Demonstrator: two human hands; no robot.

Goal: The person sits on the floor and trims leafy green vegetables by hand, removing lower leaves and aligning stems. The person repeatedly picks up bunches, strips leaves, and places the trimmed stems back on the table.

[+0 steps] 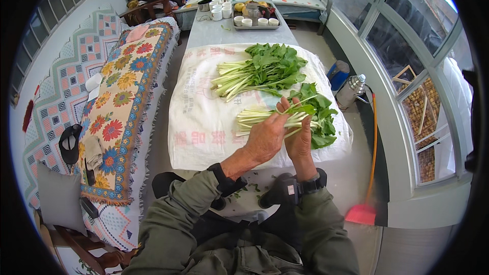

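Observation:
Both of my hands are above the near right part of a white woven plastic sack that covers the near end of the table. Pale stems of leafy greens are between them. My left hand grips stems with its fingers bent, back turned up. My right hand is around the stems from the right, fingers pointing away from me. Below and beside the hands lies a smaller bunch of leafy greens, stems to the left. A larger bunch of greens lies farther back, its leaves also towards the right.
At the table's far end are white cups and a metal tray with cups, a jar and fruit. A sofa with a floral cover stands left. On the right floor are a thermos flask and a pink dustpan. Leaf scraps lie underfoot.

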